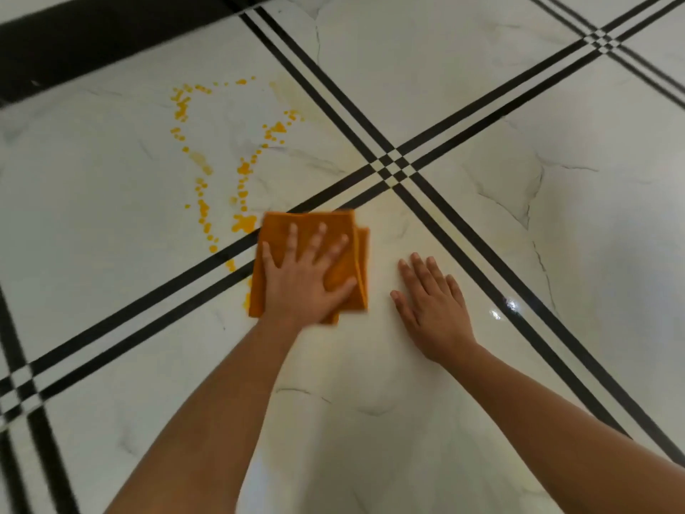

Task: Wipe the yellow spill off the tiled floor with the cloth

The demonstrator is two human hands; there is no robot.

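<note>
In the head view, a glossy tiled floor (463, 105) of white, marble-look tiles with thin grey veins is seen from above. The tiles are divided by paired black inlay stripes (493, 102) running diagonally. The stripes cross in small chequered squares at the centre, at the top right and at the lower left edge. A broad dark band (92, 35) is seen along the top left corner; whether it is a border tile or a skirting cannot be told. A bright glint of light (510, 304) is reflected on the stripes at the right.

A yellow-orange spill of scattered droplets (242, 168) lies on the tile left of centre. It is spread in two ragged trails that run down toward the nearer pair of stripes, and a faint yellowish smear is visible at its upper right.

A folded orange cloth (281, 231) is laid across those stripes, with its left edge touching the lowest blots of the spill. It is pressed flat by the left hand (304, 280), which lies open on it, palm down, with the fingers spread and straight.

The right hand (433, 309) is rested flat on the bare tile just beside the cloth, open, with the fingers straight and close together, apart from the cloth. Both forearms are bare.
</note>
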